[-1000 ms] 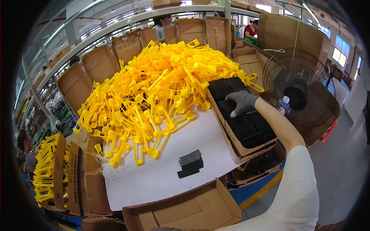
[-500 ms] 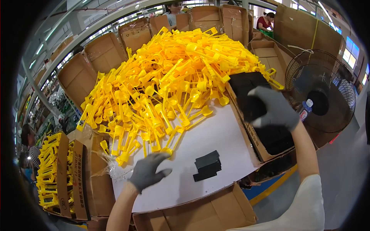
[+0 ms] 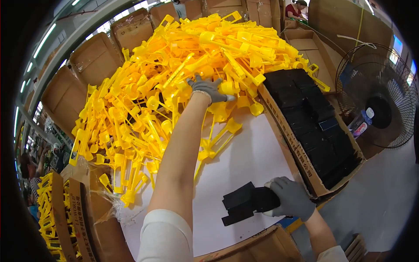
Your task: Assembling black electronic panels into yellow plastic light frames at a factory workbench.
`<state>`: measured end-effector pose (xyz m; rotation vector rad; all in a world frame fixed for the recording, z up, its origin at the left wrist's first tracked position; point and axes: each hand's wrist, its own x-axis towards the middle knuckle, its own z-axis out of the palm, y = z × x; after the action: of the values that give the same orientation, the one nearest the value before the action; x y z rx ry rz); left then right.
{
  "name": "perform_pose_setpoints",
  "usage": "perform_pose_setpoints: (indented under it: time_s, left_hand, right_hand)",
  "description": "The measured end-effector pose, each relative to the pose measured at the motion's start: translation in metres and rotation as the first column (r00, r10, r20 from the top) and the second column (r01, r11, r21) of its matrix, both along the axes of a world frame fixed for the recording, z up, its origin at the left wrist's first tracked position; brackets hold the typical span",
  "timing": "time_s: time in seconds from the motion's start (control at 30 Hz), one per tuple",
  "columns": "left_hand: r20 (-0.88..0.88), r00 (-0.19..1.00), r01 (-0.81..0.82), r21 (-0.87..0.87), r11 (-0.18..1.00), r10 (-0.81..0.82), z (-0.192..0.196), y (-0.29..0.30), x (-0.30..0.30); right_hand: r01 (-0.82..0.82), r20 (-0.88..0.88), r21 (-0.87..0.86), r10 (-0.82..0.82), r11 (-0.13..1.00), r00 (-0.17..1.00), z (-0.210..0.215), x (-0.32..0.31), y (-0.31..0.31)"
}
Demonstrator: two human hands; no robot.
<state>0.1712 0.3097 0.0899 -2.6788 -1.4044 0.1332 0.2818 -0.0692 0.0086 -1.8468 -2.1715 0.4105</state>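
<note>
A large heap of yellow plastic frame-like parts [image 3: 144,87] covers the far side of the white work surface [image 3: 262,153]. My left hand [image 3: 209,90], gloved in grey, reaches onto the heap with its fingers spread and nothing visibly gripped. Near the front of the surface, my right hand [image 3: 293,200], also gloved, pinches a few black rectangular pads [image 3: 267,199] between thumb and fingers. They touch a small stack of similar black pads [image 3: 238,200] lying to their left. A cardboard box [image 3: 283,124] filled with black pads [image 3: 301,111] stands at the right.
Beyond the box are a wire-caged fan [image 3: 379,109] and a bottle [image 3: 361,124]. A carton of yellow parts [image 3: 46,209] stands at the lower left. Cardboard panels [image 3: 96,56] line the back, and an open carton [image 3: 257,246] lies at the front edge. A person [image 3: 296,9] sits far off.
My right hand has come from the box down to the surface with black pads in it. My left hand has moved forward from the near edge of the heap onto its middle.
</note>
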Motion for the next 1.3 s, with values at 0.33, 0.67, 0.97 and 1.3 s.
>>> perform_pose_setpoints:
  time_s: [0.33,0.67,0.97,1.3]
  left_hand:
    - [0.153,0.957,0.272,-0.184,0.945,-0.246,-0.053,-0.025,-0.11]
    - [-0.005,0.894,0.434,-0.248,0.866,-0.449,-0.043,-0.102,-0.255]
    - [-0.2,0.879,0.379,-0.259,0.889,-0.433,-0.014,-0.171,-0.347]
    - [0.332,0.86,0.424,-0.039,0.905,-0.388,-0.032,-0.251,-0.222]
  right_hand:
    - [0.084,-0.209,0.167,-0.047,0.982,0.977,-0.028,0.005,-0.004]
    - [0.073,-0.294,0.269,0.01,0.96,0.956,-0.04,0.006,0.005]
    - [0.065,-0.315,0.242,0.016,0.968,0.949,-0.042,0.004,0.004]
    - [0.035,-0.477,0.071,0.003,0.997,0.879,-0.011,-0.003,-0.006]
